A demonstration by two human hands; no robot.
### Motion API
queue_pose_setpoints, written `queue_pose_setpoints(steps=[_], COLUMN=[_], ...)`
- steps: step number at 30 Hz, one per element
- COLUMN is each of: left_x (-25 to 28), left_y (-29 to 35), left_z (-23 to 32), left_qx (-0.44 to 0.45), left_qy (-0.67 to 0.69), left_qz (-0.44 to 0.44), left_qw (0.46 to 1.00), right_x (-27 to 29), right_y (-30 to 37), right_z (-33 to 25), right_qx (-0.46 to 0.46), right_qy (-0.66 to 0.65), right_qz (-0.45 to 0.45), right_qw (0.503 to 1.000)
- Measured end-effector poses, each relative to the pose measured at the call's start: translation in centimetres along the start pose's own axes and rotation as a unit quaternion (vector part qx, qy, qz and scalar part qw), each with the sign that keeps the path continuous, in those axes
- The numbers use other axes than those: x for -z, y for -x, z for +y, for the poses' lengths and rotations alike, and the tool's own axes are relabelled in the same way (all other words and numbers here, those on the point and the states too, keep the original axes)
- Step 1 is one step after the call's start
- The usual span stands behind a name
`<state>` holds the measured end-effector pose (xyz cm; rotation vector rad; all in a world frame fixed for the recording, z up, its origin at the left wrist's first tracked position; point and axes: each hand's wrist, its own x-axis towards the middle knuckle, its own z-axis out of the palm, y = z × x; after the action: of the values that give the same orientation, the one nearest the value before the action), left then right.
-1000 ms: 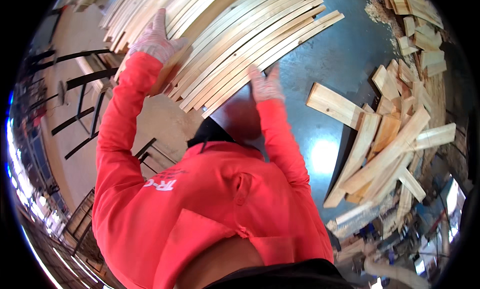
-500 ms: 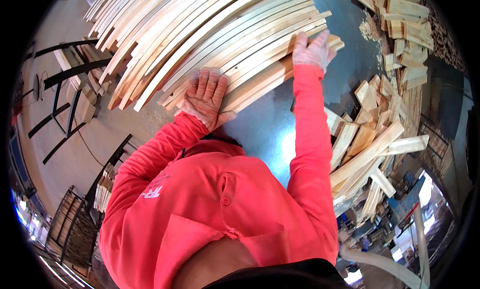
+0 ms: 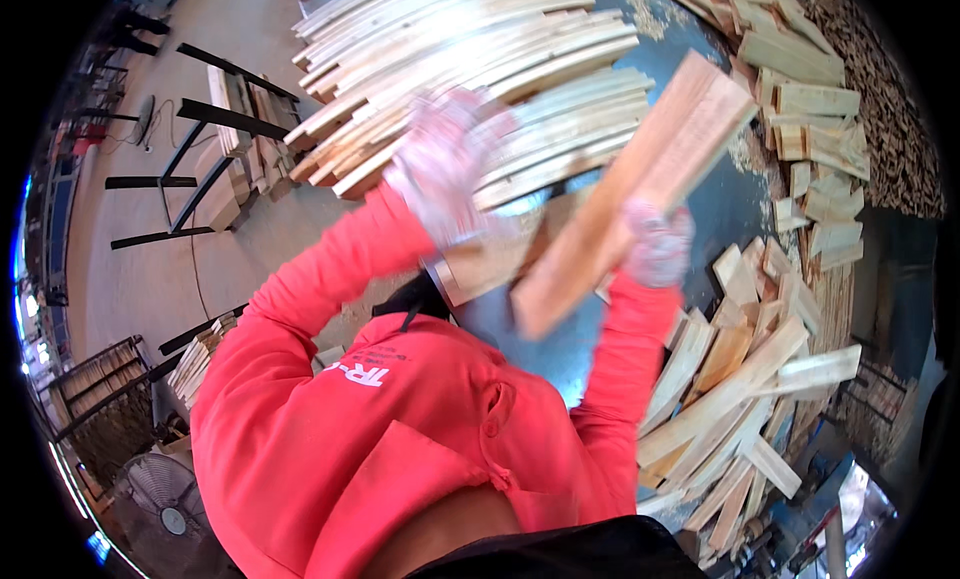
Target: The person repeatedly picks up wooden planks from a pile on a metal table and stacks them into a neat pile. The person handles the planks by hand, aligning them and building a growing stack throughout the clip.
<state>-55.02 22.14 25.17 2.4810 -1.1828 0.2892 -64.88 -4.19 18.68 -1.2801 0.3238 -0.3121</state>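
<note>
A reddish-brown wooden board (image 3: pixel 632 184) is raised at a slant over the table, with my gloved right hand (image 3: pixel 658 244) closed on its right edge. My left hand (image 3: pixel 450 159), also gloved, is over the near left edge of the row of long pale wooden strips (image 3: pixel 575 119). Motion smears its fingers, so their grip does not show. On the table below and between my hands lies another pale board (image 3: pixel 490 257), partly covered by the raised one.
The blue-grey table (image 3: pixel 690 124) has sawdust on it. Loose short offcuts (image 3: pixel 725 379) pile up at the right, and more cut pieces (image 3: pixel 815 104) line the far right. Black metal frames (image 3: pixel 190 169) stand at the left, and a fan (image 3: pixel 165 494) at the lower left.
My right hand has lifted a board off the near side of the strips and turned it steeply. My left hand has come up off the wood it lay flat on. The view has shifted.
</note>
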Motion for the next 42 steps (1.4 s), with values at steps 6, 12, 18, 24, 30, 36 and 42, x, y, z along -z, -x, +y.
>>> queue_pose_setpoints(steps=[6,12,18,24,30,36,42], left_x=[-1.3,-1.1,-0.9,-2.9,-3.2,-3.0,-2.2], left_y=[0.4,-1.4,0.0,0.9,1.0,-1.2,-1.5], left_z=[-11.1,-10.2,-9.2,-10.3,-10.7,-11.1,-13.7], left_qx=[0.270,0.253,0.202,0.220,0.187,0.265,0.229], left_qy=[-0.093,-0.057,-0.125,-0.087,-0.087,-0.080,0.031], left_qz=[-0.235,-0.263,-0.298,-0.235,-0.190,-0.218,-0.178], left_qw=[0.929,0.929,0.925,0.943,0.960,0.936,0.956], right_x=[-6.4,-13.7,-14.9,-2.3,-4.7,-5.1,-2.0], right_y=[-2.8,-7.9,-5.3,5.5,1.9,0.2,4.2], right_z=[-8.7,9.5,8.0,13.0,16.3,13.6,24.8], right_qx=[0.145,0.228,0.394,-0.070,-0.161,-0.368,-0.082], right_qy=[0.446,0.264,0.539,0.443,0.000,0.093,0.237], right_qz=[-0.274,-0.318,0.073,0.339,0.352,0.186,0.195], right_qw=[0.840,0.881,0.740,0.827,0.922,0.906,0.948])
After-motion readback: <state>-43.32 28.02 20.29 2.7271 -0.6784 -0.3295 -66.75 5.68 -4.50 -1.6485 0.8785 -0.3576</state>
